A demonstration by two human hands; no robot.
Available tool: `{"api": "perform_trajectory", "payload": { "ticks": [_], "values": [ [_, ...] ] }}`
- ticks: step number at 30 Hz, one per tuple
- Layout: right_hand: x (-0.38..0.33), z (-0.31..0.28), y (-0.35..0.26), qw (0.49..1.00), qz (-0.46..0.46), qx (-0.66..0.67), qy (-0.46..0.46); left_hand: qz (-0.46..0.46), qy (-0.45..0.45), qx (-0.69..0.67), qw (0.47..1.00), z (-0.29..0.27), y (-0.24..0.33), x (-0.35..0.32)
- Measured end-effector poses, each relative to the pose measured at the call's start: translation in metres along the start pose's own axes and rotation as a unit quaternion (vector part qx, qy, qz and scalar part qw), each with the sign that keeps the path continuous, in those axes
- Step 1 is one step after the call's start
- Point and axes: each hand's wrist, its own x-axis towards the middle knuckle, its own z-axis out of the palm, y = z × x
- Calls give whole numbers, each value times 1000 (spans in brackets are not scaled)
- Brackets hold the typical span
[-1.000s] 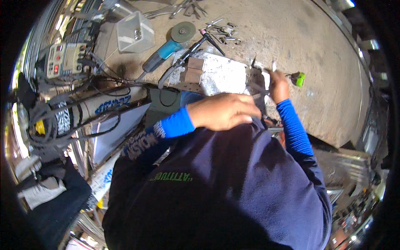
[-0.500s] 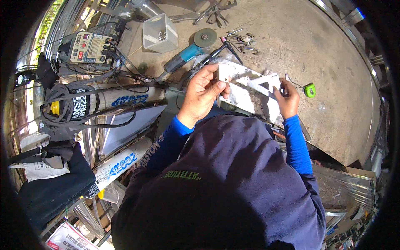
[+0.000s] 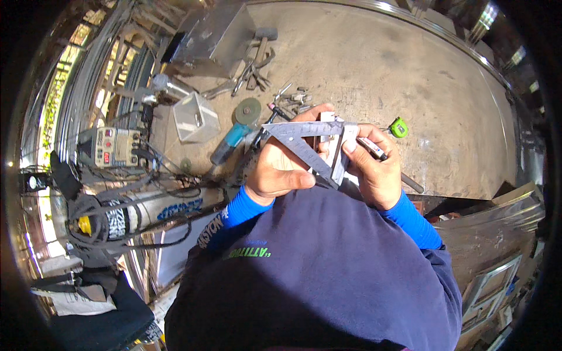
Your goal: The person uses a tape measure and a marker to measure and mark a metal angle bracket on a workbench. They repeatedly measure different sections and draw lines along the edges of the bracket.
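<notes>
A grey metal speed square (image 3: 301,144), triangular with a thick fence, is held up close in front of my chest. My right hand (image 3: 374,169) is closed on its fence side, thumb pressed on the metal. A dark marker pen (image 3: 373,149) is also tucked between that hand's fingers. Behind the square, my left hand (image 3: 274,169) grips a small shiny metal piece (image 3: 329,117), mostly hidden by the square. The left thumb lies along the square's slanted edge, and its fingers reach up behind.
On the workbench (image 3: 374,64) lie an angle grinder (image 3: 231,143), a clear plastic bin (image 3: 196,120), pliers (image 3: 254,76), small metal bits (image 3: 295,99) and a green tape measure (image 3: 398,127). Left stand a welding machine (image 3: 117,146), a gas cylinder (image 3: 170,207) and coiled cables (image 3: 93,213).
My right hand has lifted the speed square from the bench and brought it left against the piece in my left hand. The marker pen now shows in my right hand. The view has shifted.
</notes>
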Motion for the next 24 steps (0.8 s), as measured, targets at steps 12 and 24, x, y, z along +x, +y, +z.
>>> {"api": "perform_trajectory", "payload": {
  "ticks": [12,24],
  "values": [
    [-8,23,-15,995,-89,33,-36,-75,145,69,984,33,26,16],
    [-2,28,-13,991,-133,-1,-18,-36,177,171,968,32,36,22]
  ]
}}
